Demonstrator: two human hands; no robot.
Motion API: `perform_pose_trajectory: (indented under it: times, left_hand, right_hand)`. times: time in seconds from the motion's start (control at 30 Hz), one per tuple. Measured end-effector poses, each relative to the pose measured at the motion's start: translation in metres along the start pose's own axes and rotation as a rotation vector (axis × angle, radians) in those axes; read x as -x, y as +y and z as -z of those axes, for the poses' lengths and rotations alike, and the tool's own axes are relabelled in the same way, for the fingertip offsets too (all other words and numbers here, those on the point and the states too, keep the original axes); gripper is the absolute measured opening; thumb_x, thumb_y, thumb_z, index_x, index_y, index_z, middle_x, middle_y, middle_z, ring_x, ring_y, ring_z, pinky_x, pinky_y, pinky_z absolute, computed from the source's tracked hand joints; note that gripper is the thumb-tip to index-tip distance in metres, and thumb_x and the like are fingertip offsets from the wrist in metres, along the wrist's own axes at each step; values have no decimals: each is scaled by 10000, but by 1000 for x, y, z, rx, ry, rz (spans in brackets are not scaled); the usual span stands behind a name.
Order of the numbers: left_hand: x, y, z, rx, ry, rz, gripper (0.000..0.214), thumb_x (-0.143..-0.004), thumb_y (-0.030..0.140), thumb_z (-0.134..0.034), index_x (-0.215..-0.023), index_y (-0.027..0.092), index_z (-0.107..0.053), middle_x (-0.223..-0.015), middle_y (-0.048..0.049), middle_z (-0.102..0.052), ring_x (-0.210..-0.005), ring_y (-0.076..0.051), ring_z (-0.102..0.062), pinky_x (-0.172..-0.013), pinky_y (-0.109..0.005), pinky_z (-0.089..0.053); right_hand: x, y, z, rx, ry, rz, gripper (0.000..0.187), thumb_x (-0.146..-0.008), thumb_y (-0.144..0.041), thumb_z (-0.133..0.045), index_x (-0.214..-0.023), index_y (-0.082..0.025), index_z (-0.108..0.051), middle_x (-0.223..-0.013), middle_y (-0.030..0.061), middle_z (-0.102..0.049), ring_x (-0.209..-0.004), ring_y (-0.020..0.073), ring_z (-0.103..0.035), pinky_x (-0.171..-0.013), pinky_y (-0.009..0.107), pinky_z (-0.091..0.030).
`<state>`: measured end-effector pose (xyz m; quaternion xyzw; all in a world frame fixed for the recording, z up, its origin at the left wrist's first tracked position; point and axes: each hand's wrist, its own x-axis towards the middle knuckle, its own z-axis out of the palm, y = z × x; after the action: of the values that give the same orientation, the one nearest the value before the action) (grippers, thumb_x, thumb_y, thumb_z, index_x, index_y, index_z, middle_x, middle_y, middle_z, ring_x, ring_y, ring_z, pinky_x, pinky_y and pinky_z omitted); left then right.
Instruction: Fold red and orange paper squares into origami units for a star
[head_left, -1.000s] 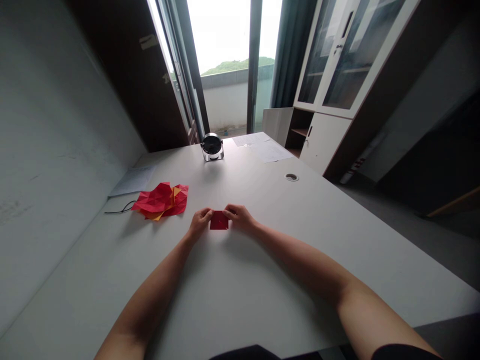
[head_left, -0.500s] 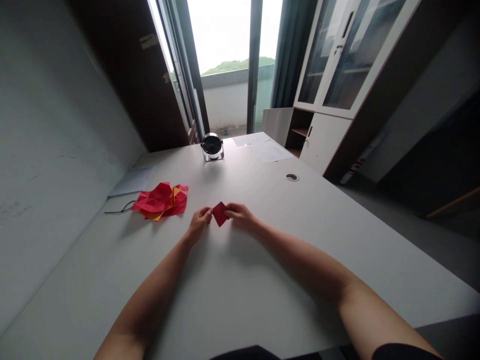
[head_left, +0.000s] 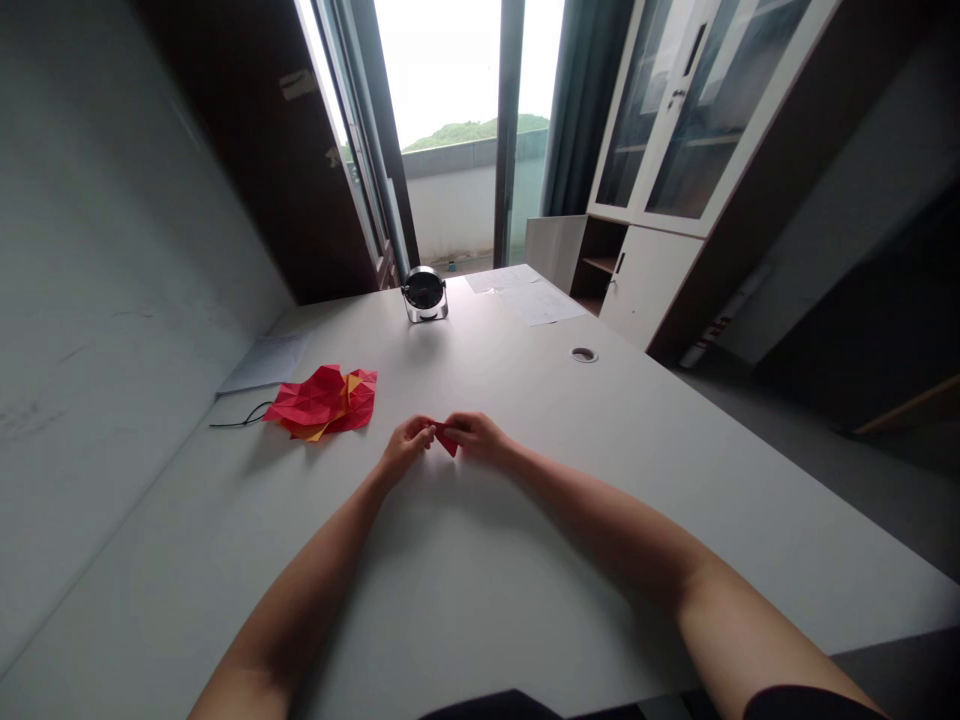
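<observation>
A small folded piece of red paper [head_left: 448, 440] is pinched between my two hands, just above the white table [head_left: 480, 580]. My left hand [head_left: 407, 442] grips its left end with thumb and fingers. On the other side, my right hand [head_left: 478, 435] has closed fingers on the right part. Much of the paper is hidden behind the fingers; a narrow pointed piece shows below them. To the left lies a loose pile of creased red paper [head_left: 315, 395] with orange sheets [head_left: 349, 392] among it.
A black cord [head_left: 240, 423] sticks out left of the pile, near a sheet of paper [head_left: 262, 362] by the wall. A round black device on a metal stand [head_left: 425, 292] is at the back. White papers [head_left: 541, 300] and a ringed cable hole [head_left: 583, 355] are at the right.
The red paper has gone from a flat diamond facing me to a narrower, tilted shape. My hands have come closer together around it.
</observation>
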<state>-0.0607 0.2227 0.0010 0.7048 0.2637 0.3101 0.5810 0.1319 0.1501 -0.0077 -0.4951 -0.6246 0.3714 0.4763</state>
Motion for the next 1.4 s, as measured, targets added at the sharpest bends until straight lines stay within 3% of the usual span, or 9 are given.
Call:
perform_pose_trajectory:
  times: [0.17, 0.33, 0.43, 0.57, 0.67, 0.9, 1.1, 1.3, 1.4]
  left_hand:
    - [-1, -2, -1, -9, 24, -40, 233, -860, 384, -601, -872, 153, -634, -700, -7, -622, -651, -138, -576, -649, -257, -444]
    - [-4, -7, -1, 55, 56, -49, 171, -833, 318, -597, -884, 156, -609, -763, -10, -630, -657, -146, -626, -663, -272, -468]
    - [-6, -11, -1, 103, 65, -56, 145, -796, 266, -604, -888, 155, -592, -800, -8, -623, -645, -141, -636, -658, -274, -478]
    - [-7, -12, -3, 132, 76, -50, 144, -745, 206, -608, -872, 160, -557, -821, -10, -621, -647, -135, -639, -658, -272, -488]
    - [-6, -11, -4, 142, 72, -27, 187, -750, 228, -633, -895, 170, -531, -799, -3, -627, -645, -134, -640, -651, -266, -485]
    - [-1, -8, -6, 63, -6, -14, 380, -828, 386, -668, -1115, 160, -561, -761, -19, -687, -648, -140, -639, -633, -257, -480]
    - [-1, -7, -6, 35, -31, 29, 377, -811, 453, -696, -1025, 143, -672, -802, -56, -718, -702, -167, -661, -663, -286, -513]
    - [-2, -6, -6, 174, 82, 7, 359, -795, 447, -722, -961, 135, -657, -858, -68, -712, -737, -182, -668, -693, -345, -556]
    - [-3, -5, -6, 228, 118, -12, 352, -795, 436, -724, -955, 138, -631, -903, -67, -702, -756, -186, -673, -706, -367, -570]
  right_hand:
    - [0, 2, -1, 50, 98, -11, 300, -848, -463, -614, -818, -169, -664, -701, 1, -635, -656, 138, -538, -615, 247, -406]
    - [-2, 6, -3, 93, 248, 31, 264, -852, -448, -618, -839, -186, -650, -877, 33, -661, -726, 140, -580, -634, 245, -443]
    - [-2, 7, -3, 92, 246, 44, 256, -842, -414, -636, -987, -204, -647, -939, 38, -669, -741, 138, -589, -637, 241, -450]
    - [-1, 8, -3, 131, 202, 15, 400, -844, -369, -636, -1217, -233, -582, -751, -30, -624, -595, 109, -508, -580, 224, -395]
    - [-1, 10, -3, 172, 187, 12, 315, -855, -375, -619, -1129, -220, -631, -640, -55, -538, -564, 103, -449, -558, 219, -349]
    - [0, 10, -4, 146, 191, 36, 322, -871, -427, -605, -1109, -213, -639, -641, -47, -519, -591, 115, -459, -573, 225, -352]
    - [5, 0, -6, 196, 207, 70, 261, -898, -427, -583, -1001, -204, -669, -669, -31, -574, -592, 112, -475, -600, 233, -367]
    - [3, 1, -4, 162, 210, 55, 303, -862, -440, -620, -1037, -195, -649, -668, -33, -572, -580, 110, -460, -575, 223, -362]
    - [2, 3, -3, 183, 167, 16, 287, -867, -461, -603, -902, -181, -652, -632, -31, -568, -557, 106, -447, -544, 222, -336]
